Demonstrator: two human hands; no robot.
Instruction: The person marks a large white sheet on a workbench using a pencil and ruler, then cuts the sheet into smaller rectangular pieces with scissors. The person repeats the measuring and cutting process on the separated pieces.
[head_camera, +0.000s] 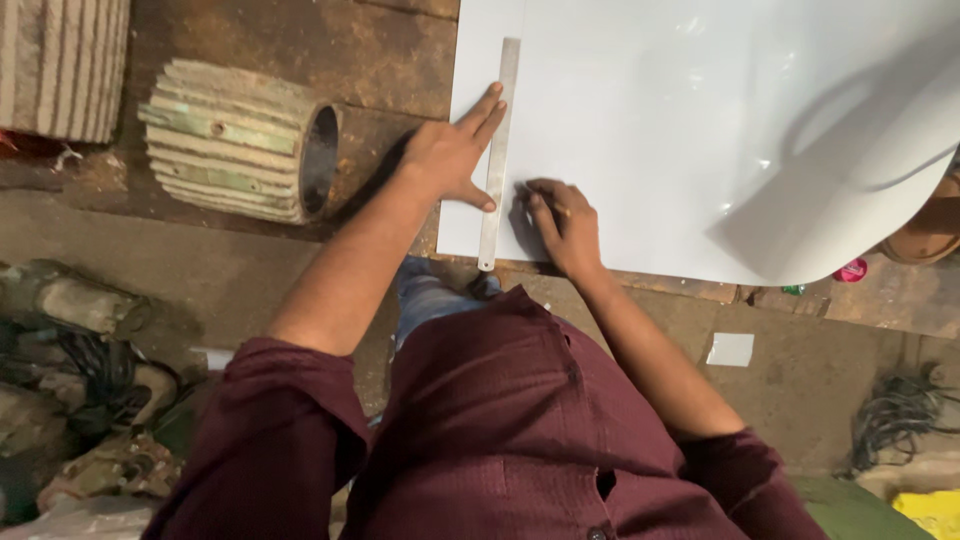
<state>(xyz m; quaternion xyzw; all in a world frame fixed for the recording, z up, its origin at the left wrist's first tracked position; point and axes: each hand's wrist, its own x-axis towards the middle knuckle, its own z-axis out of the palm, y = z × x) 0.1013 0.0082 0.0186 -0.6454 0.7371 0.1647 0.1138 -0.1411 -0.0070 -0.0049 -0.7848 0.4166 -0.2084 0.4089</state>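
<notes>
A large white sheet (700, 120) lies on a worn wooden bench, its right end curling upward. A long steel ruler (500, 150) lies along the sheet's left edge. My left hand (452, 152) presses flat on the ruler with fingers spread. My right hand (565, 225) rests on the sheet just right of the ruler's near end, fingers curled around a small tool, likely a pencil or blade, mostly hidden by the fingers.
A ribbed, finned metal cylinder (240, 140) lies on its side left of the sheet. A second ribbed block (60, 65) sits at the top left. Cluttered parts (70, 380) lie on the floor at left, a cable bundle (900, 410) at right, and a small pink object (851, 270).
</notes>
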